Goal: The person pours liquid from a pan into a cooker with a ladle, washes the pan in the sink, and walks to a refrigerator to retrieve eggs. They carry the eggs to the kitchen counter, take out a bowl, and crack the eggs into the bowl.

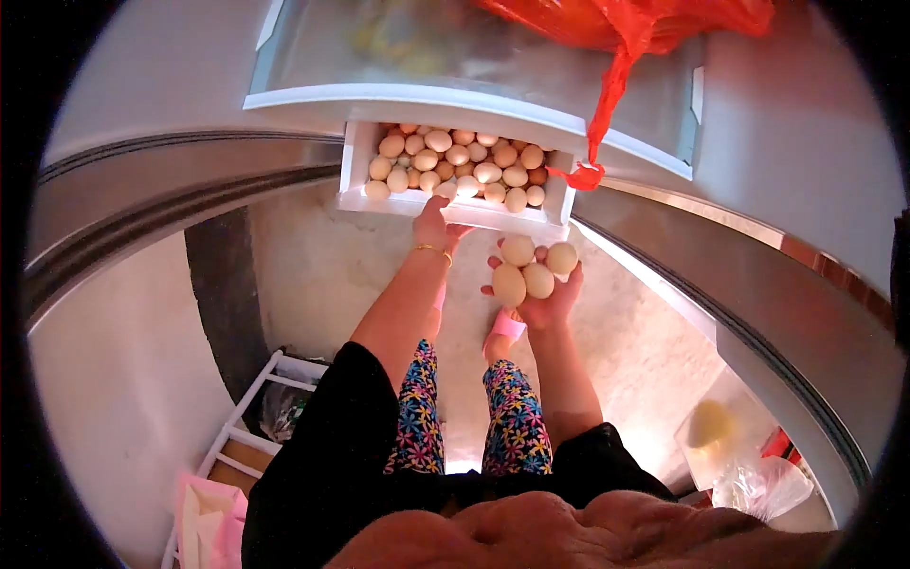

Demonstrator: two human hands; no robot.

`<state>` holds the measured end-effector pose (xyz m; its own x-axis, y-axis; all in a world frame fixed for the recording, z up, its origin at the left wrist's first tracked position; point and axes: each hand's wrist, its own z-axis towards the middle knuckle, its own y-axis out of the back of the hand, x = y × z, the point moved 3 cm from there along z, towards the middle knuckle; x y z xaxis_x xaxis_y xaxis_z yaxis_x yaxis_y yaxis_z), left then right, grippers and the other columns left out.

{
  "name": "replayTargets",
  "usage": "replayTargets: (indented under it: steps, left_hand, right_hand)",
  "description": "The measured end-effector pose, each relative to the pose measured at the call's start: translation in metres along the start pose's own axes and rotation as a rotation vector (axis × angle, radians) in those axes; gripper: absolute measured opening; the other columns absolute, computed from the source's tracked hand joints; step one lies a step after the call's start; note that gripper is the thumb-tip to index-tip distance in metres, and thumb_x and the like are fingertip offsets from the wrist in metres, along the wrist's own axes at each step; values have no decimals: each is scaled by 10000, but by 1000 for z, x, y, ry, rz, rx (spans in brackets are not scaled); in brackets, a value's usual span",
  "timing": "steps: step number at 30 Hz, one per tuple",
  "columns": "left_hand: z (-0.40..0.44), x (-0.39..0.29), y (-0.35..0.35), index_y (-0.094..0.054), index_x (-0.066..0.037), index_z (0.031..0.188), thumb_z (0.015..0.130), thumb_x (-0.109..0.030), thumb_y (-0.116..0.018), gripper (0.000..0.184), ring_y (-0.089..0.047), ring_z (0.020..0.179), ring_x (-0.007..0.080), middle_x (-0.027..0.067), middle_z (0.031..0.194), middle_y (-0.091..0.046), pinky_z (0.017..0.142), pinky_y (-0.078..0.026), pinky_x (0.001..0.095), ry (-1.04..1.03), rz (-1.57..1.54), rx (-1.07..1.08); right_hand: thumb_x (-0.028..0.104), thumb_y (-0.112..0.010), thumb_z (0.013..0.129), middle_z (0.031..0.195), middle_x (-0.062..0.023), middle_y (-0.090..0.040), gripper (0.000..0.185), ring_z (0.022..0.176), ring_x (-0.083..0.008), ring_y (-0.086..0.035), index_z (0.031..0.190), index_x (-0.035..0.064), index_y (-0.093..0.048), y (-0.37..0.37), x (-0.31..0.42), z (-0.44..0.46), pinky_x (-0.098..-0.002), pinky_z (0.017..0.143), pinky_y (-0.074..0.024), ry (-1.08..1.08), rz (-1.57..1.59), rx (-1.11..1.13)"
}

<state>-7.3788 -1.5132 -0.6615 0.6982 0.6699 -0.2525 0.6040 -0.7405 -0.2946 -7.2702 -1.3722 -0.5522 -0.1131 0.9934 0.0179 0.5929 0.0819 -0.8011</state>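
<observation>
A small white drawer (355,201) full of brown and cream eggs (438,140) is pulled out ahead of me. My left hand (434,228) is at its front wall, thumb over the rim and close to an egg, the other fingers going beneath the front edge. It appears to grip the drawer; its fingertips are hidden. Just right of it and nearer to me, my right hand (548,302) is palm up. Several pale eggs (539,281) rest in it, with fingers curled around them.
Above the egg drawer sits a larger translucent drawer (398,92) with a red plastic bag (616,47) hanging over its front. White shelving (232,431) stands lower left beside a pink-and-white bag (210,517). At lower right lies a clear plastic bag (758,486).
</observation>
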Motion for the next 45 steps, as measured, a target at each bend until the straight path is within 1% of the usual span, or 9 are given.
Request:
replayTargets:
  steps: [4, 11, 15, 19, 23, 26, 32, 37, 45]
  left_hand:
    - [-3, -5, -12, -442, 72, 1196, 783, -109, -561, 467, -563, 1044, 461, 254, 1198, -503, 865, -529, 610, -23, -23, 72]
    - [17, -19, -43, -445, 45, 1219, 809, -202, -581, 498, -636, 883, 371, 196, 1095, -561, 722, -595, 500, -140, 91, 277]
    - [22, -32, -67, -379, 35, 1265, 888, -187, -473, 447, -520, 1106, 376, 209, 1226, -455, 851, -544, 521, -99, 46, 280]
    - [46, -42, -79, -418, 54, 1101, 794, -28, -518, 333, -544, 831, 357, 179, 991, -477, 849, -532, 537, -76, -94, 236]
    - [68, -51, -82, -429, 33, 1061, 781, 11, -523, 297, -569, 870, 343, 165, 964, -509, 851, -534, 499, -34, -113, 367]
    - [21, -51, -78, -450, -6, 1102, 809, -6, -527, 302, -593, 930, 302, 140, 1010, -545, 857, -530, 467, -166, 112, 273]
    - [-66, -39, -10, -485, -69, 1169, 889, -156, -551, 301, -622, 880, 236, 104, 1071, -586, 781, -545, 385, -56, 669, 306]
    - [-169, -31, 35, -505, -63, 1155, 916, -143, -499, 252, -617, 824, 198, 95, 1017, -610, 714, -536, 332, 11, 885, 416]
    - [-383, 0, -29, -530, -25, 1175, 898, -10, -451, 288, -618, 874, 175, 107, 1061, -619, 777, -517, 289, -130, 1099, 780]
  right_hand:
    - [606, -326, 846, 1375, -254, -397, 601, 1149, -539, -445, 1024, 130, -647, 14, 1, -18, -755, 815, -396, -18, 50, 130]
    - [641, -438, 819, 1390, -215, -408, 619, 1244, -542, -371, 1115, 130, -624, 30, 3, -31, -772, 921, -296, -62, 111, 302]
    - [620, -439, 823, 1392, -227, -392, 599, 1232, -538, -386, 1089, 116, -626, 15, 1, -37, -765, 901, -322, -69, 101, 316]
    - [592, -442, 832, 1400, -254, -358, 574, 1213, -534, -408, 1051, 96, -628, 10, -6, -46, -756, 879, -348, -92, 121, 297]
    - [590, -470, 821, 1408, -264, -339, 573, 1221, -537, -401, 1073, 100, -623, 10, -15, -56, -760, 882, -342, -132, 104, 289]
    - [578, -428, 839, 1401, -267, -347, 570, 1213, -541, -407, 1081, 99, -620, 6, -24, -71, -763, 879, -340, -135, 71, 282]
    - [537, -308, 877, 1372, -274, -381, 563, 1196, -546, -416, 1049, 90, -605, -22, -31, -127, -766, 867, -345, -251, 75, 232]
    - [555, -433, 861, 1310, -241, -436, 515, 1194, -533, -423, 1027, 84, -558, -58, -39, -216, -753, 858, -371, -245, 110, 257]
    - [599, -453, 838, 1339, -232, -428, 586, 1236, -513, -404, 1083, 84, -589, -83, -42, -351, -759, 894, -341, -85, 202, 299]
